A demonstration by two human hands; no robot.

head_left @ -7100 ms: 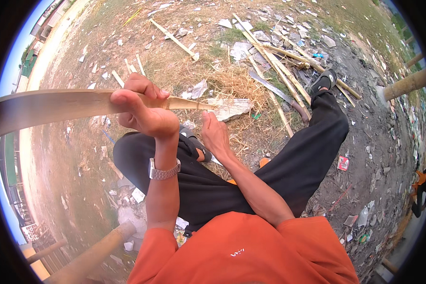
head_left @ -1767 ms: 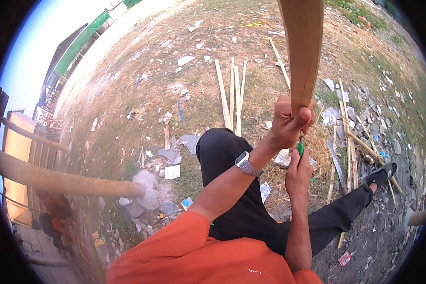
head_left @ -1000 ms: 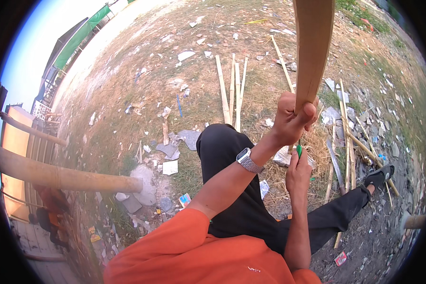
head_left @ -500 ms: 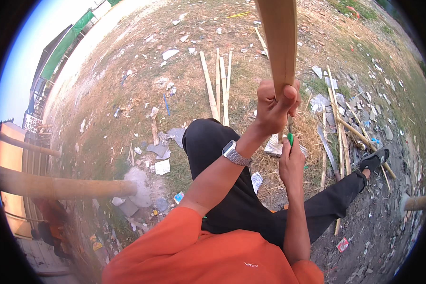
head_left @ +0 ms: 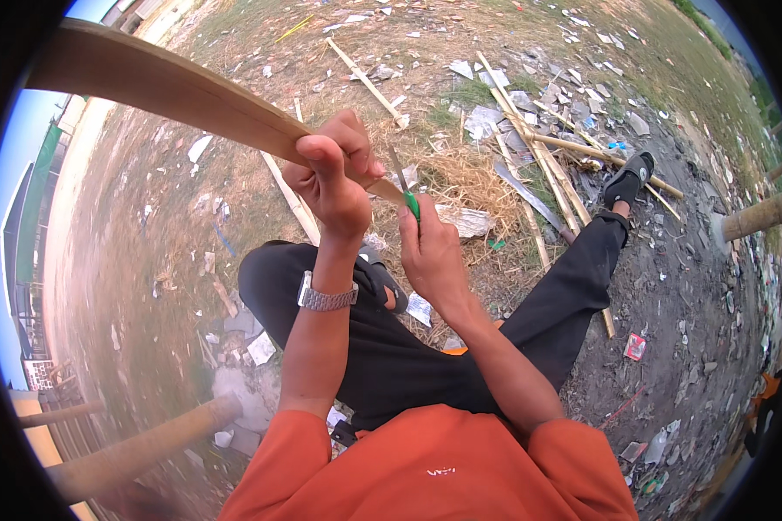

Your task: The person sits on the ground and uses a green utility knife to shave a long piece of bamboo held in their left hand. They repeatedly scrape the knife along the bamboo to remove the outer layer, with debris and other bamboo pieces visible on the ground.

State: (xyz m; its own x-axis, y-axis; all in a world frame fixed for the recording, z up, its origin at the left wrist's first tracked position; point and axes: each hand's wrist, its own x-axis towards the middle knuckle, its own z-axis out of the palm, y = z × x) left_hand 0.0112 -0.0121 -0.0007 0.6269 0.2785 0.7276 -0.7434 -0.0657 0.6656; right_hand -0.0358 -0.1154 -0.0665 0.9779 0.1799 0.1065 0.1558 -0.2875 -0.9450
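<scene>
My left hand (head_left: 334, 178), with a metal-banded watch at the wrist, is closed around a long flat bamboo strip (head_left: 182, 87). The strip slants from the upper left down past this hand, and its lower end reaches toward my right hand (head_left: 434, 260). There my fingers are wrapped round the green handle of a knife (head_left: 412, 206), its narrow blade pointing up and lying beside the strip's lower end. Whether the edge touches the bamboo cannot be made out. Both hands are over the ground in front of my bent legs.
Dry shavings (head_left: 460, 178) lie beyond my right hand. A long blade (head_left: 530, 195) rests beside several split bamboo lengths (head_left: 543, 156) near my outstretched foot (head_left: 627, 178). Thick bamboo poles stand at left (head_left: 148, 443) and right (head_left: 760, 215). Broken tile pieces and litter cover the ground.
The bamboo strip has swung from nearly upright over to the upper left. My left hand has moved left with it; my right hand with the knife has shifted left and slightly up. My view has turned.
</scene>
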